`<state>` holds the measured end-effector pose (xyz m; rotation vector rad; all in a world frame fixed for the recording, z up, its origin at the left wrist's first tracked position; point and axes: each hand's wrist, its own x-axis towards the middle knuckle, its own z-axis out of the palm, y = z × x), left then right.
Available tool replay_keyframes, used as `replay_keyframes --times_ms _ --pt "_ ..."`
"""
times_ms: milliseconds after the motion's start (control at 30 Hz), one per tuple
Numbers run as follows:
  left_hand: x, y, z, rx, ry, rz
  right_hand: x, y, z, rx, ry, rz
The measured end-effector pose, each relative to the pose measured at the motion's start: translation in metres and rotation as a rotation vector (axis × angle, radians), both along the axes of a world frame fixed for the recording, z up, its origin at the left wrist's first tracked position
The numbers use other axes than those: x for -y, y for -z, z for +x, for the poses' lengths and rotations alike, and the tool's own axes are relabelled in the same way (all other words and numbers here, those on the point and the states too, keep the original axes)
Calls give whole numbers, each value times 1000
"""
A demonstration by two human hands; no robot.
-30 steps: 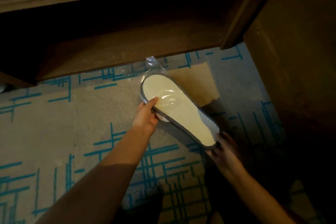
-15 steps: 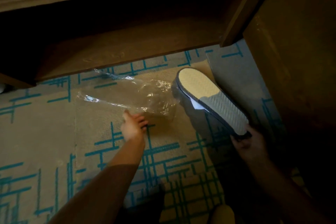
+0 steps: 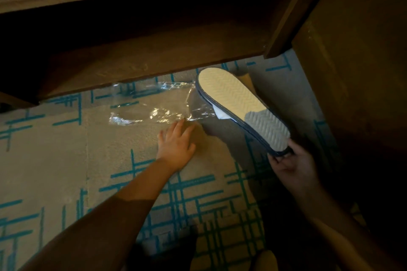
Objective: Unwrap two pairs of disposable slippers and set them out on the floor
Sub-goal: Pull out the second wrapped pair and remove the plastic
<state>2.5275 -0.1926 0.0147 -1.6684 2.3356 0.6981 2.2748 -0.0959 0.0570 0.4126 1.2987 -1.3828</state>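
My right hand (image 3: 293, 165) grips the heel end of a pair of flat slippers (image 3: 237, 105), pressed together with the pale ribbed sole facing up and a dark blue edge around it. They tilt above the carpet, toe end toward the shelf. A clear plastic wrapper (image 3: 154, 105) lies loose and crumpled on the carpet to the left of the slippers. Just below the wrapper's near edge, my left hand (image 3: 176, 145) hovers with fingers spread and nothing in it.
The floor is beige carpet with teal line patterns (image 3: 66, 160). A dark wooden low shelf (image 3: 143, 59) spans the top of the view, with a wooden post (image 3: 293, 11) and a wooden panel (image 3: 356, 50) close on the right.
The wrapper has come off the slippers and dropped onto the carpet at left. My left hand let go of it. My right hand carried the bare slippers to the right.
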Motion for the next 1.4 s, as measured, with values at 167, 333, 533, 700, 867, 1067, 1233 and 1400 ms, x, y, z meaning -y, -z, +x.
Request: replay_keyframes --times_ms 167,333,533,700,867,1067,1233,1400 --pt "20 -30 -41 -537 -261 83 4 -9 4 11 -64 -58" --pt "0 -45 -47 -909 -962 8 6 -12 9 16 -60 -79" --pt "-26 -59 -47 -1146 -1388 590 7 -10 19 -309 -284 -239" --pt "-29 -69 -66 -1136 -1317 885 4 -6 34 -507 -566 -336" --pt "-31 -67 -62 -1166 -1386 861 0 -6 38 -566 -729 -342" --pt "-34 -65 -58 -1256 -1368 840 1 -11 36 -478 -862 -440" --pt "-39 -64 -55 -1418 -1322 887 0 -11 37 -426 -903 -457" --pt "-49 -59 -51 -1578 -1340 996 -1 -9 32 -463 -942 -419"
